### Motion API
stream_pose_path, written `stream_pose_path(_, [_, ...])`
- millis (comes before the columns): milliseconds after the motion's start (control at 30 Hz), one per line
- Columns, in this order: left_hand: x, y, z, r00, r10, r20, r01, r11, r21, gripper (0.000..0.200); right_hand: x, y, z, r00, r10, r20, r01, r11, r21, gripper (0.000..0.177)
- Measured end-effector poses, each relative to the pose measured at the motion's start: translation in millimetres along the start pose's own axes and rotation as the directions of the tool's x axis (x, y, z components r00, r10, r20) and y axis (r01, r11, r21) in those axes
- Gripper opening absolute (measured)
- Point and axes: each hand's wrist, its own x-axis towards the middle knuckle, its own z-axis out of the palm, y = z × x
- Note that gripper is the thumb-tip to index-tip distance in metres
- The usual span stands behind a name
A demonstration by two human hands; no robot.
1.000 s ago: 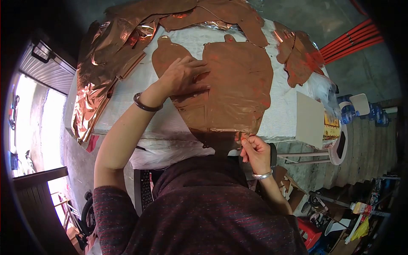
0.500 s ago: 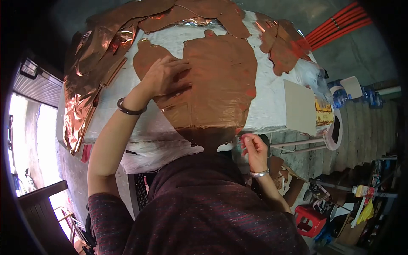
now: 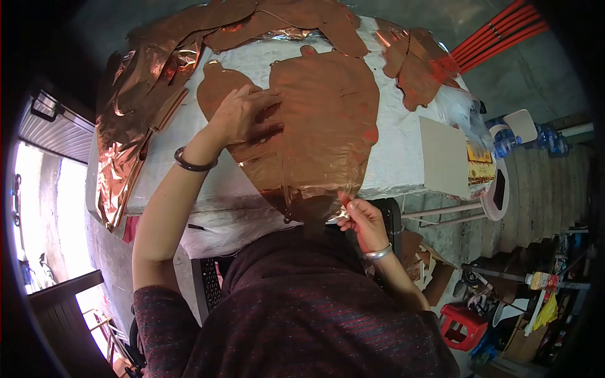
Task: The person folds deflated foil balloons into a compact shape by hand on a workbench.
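Note:
A flat brown foil balloon (image 3: 328, 107) lies on the white-covered table, its lower end hanging over the near edge toward my lap. Across its left part rests my left hand (image 3: 242, 113), fingers stretched out and slightly bent, with a dark bangle at the wrist. At the balloon's lower right corner, my right hand (image 3: 362, 220) pinches the thin foil edge between thumb and fingers. A silver bangle circles that wrist. The fingertips hide part of the pinched edge.
More flat brown foil balloons (image 3: 287, 19) lie along the far edge, and shiny copper foil (image 3: 116, 170) covers the left side. Another brown foil piece (image 3: 419, 72) sits at the far right. A pale card (image 3: 441, 154) lies at the right edge. A red stool (image 3: 463, 326) stands below.
My right hand has moved left and closed on the balloon's lower right corner, which is now bent up a little. My left hand has stayed in nearly the same place.

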Motion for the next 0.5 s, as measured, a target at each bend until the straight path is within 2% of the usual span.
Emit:
stream_pose_path(100, [-1,-4,3,0.998,0.043,-0.042,-0.042,0.999,0.029,0.06,7,0,8,1.0,0.009,0.011,-0.008,0.998,-0.063,0.014])
stream_pose_path(167, [-1,-6,4,0.999,0.019,-0.027,-0.018,0.999,0.027,0.059,10,6,8,1.0,0.005,-0.004,-0.006,0.987,-0.161,0.014])
stream_pose_path(233, [-2,-9,7,0.999,0.046,-0.023,-0.045,0.998,0.046,0.058,12,8,10,1.0,-0.014,0.017,0.016,0.992,-0.122,0.012])
stream_pose_path(367, [-3,-14,15,0.992,0.066,-0.111,-0.057,0.995,0.088,0.054,7,0,16,0.998,-0.056,0.018,0.057,0.992,-0.111,0.011])
stream_pose_path(500, [-2,-13,15,0.994,0.053,-0.095,-0.044,0.995,0.09,0.055,5,-3,18,0.998,-0.063,0.024,0.065,0.991,-0.115,0.01])
